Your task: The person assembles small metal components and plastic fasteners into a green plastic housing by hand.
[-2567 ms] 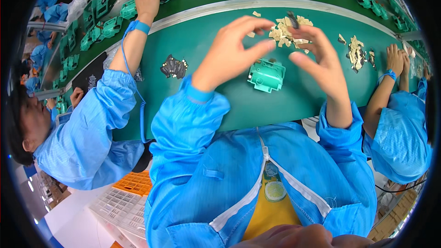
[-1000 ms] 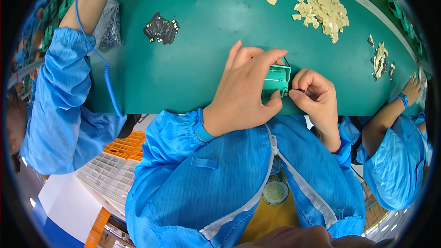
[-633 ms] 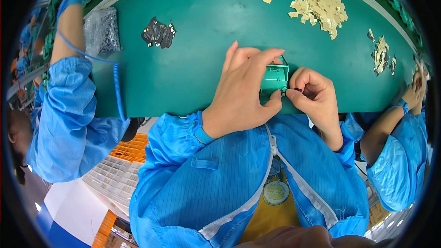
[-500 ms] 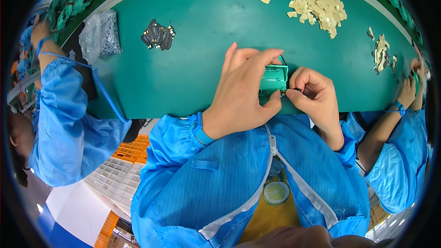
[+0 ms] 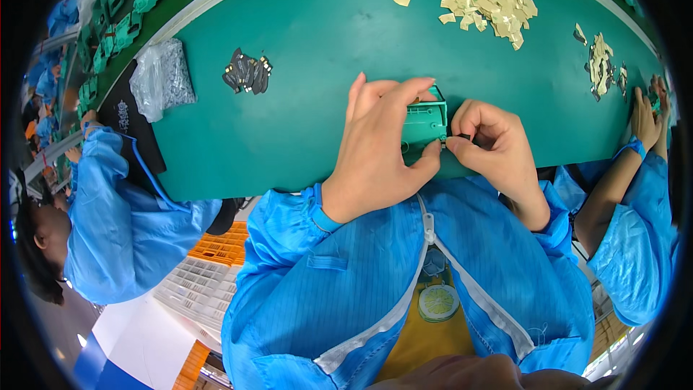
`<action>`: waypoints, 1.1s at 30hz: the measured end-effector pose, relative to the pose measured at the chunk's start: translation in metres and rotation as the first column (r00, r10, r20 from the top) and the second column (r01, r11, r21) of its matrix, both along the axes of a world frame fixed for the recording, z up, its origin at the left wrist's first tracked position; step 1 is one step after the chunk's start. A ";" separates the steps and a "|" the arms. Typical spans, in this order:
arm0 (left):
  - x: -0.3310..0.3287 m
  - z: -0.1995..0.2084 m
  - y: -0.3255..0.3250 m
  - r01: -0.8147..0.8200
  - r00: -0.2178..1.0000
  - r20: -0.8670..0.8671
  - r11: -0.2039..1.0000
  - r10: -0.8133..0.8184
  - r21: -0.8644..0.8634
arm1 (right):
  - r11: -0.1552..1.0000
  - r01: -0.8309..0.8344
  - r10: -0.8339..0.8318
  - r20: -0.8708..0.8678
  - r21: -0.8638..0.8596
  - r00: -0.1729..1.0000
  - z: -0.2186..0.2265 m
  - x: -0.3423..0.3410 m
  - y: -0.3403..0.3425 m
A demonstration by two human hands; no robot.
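Observation:
A green plastic housing (image 5: 424,124) is gripped in my left hand (image 5: 381,141), fingers over its far side and thumb at its near edge. Its open hollow side faces up, with small posts inside. My right hand (image 5: 497,150) is closed at the housing's right end. Thumb and forefinger pinch a small black piece (image 5: 464,136), partly hidden by the fingers, close against the housing's near right corner. Whether the piece touches the housing I cannot tell.
Across the green table (image 5: 325,43) lie a pile of black strips (image 5: 247,72), a heap of cream paper pieces (image 5: 491,3) and scattered scraps (image 5: 600,65). A clear bag of small parts (image 5: 173,76) sits left. Co-workers in blue sleeves (image 5: 137,224) flank me; green housings (image 5: 126,29) line the far left.
The view has shifted a little. My hands keep hold of the housing and black piece in nearly the same pose. The left co-worker's arm has lowered.

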State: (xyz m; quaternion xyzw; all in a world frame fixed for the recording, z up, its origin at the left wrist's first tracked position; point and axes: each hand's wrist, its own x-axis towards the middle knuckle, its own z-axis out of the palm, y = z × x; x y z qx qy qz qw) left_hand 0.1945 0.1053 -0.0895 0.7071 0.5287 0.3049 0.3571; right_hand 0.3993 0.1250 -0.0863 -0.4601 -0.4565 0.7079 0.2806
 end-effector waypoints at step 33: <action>0.041 0.016 0.015 0.057 0.996 0.069 0.996 -0.052 -0.069 | 0.988 -0.045 0.051 -0.036 0.147 0.998 0.017 0.064 0.028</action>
